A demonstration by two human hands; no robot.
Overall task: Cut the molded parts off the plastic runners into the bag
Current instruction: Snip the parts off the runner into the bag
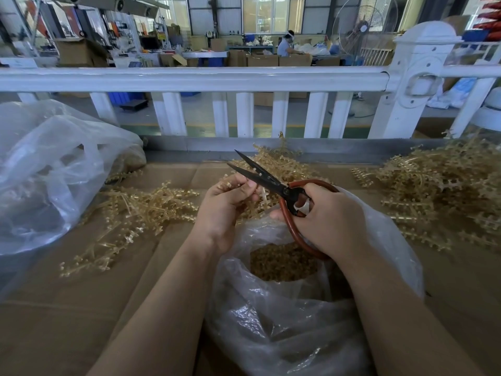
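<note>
No lettering, label, brand or number is legible anywhere; the distant workshop signs are too blurred.

Both bare forearms extend forward from the bottom edge, converging at centre. Left hand [226,206]: fingers curled, pinching an item between thumb and fingertips. Right hand [329,219]: fingers curled through a looped handle, back of hand facing up, wrist bent inward.

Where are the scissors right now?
In the head view, centre: the right hand grips the scissors, blades open beside the left hand, above the bag.
</note>
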